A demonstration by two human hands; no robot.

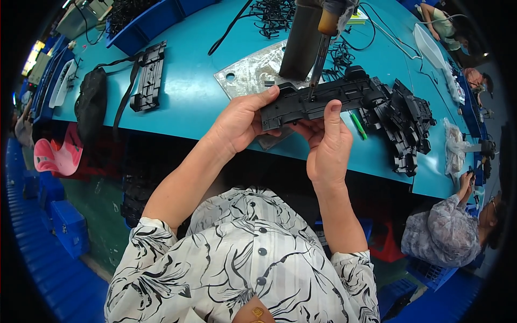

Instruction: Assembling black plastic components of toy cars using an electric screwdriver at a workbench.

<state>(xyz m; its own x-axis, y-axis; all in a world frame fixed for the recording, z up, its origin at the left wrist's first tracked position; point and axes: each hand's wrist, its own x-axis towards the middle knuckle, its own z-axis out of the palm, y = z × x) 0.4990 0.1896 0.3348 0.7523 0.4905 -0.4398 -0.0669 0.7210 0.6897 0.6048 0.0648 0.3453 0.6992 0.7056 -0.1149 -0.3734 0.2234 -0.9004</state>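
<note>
My left hand point(242, 117) grips the left end of a long black plastic molded part point(293, 106), thumb on top. Beneath its middle, my right hand point(329, 141) supports the same part, with the thumb raised along the near edge. A soldering-iron-like tool point(320, 56) with an amber collar points down from a metal stand point(297, 40), and its tip meets or nearly meets the part's upper face. Under the stand lies a grey metal plate point(250, 70). More black plastic parts point(401, 121) are heaped right of my hands, beside a green pen point(358, 126).
Another black part point(151, 78) lies at left near a dark cloth bundle point(91, 102). A blue bin point(145, 27) and tangled black clips point(272, 16) are at the back. A pink chair-like object point(60, 152) stands lower left. A co-worker point(447, 229) sits at right.
</note>
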